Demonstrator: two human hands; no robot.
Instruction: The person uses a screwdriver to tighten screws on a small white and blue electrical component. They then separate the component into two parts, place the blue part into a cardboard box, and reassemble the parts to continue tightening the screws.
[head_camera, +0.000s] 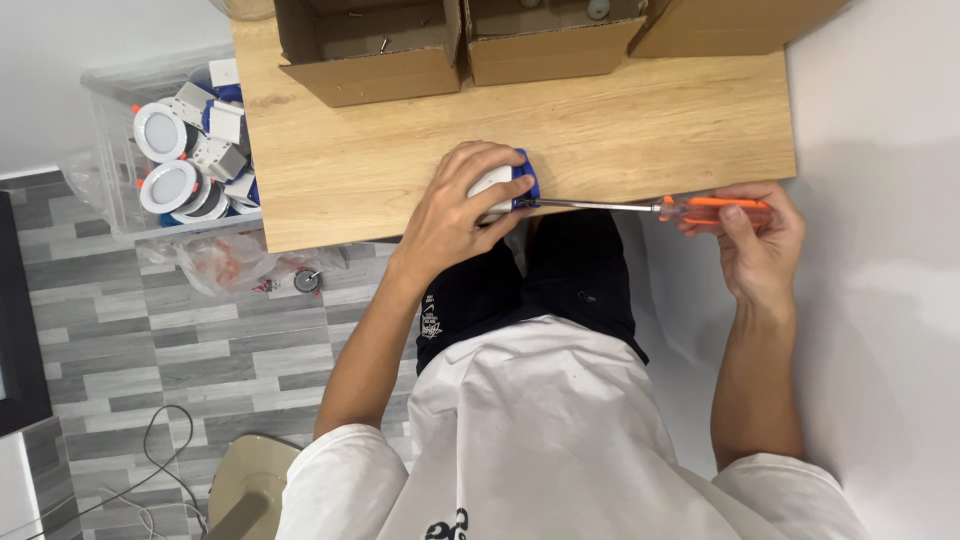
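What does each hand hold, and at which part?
The left hand presses a small white and blue part from above on the wooden table. The right hand holds the screwdriver by its orange handle.

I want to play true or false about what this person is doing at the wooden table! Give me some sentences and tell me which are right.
1. The right hand holds a screwdriver with an orange handle. True.
2. The left hand rests on a small white and blue part at the table edge. True.
3. The screwdriver tip points at a cardboard box. False: it points at the white and blue part.
4. The clear bin of round white lights sits on the table. False: it stands beside the table.
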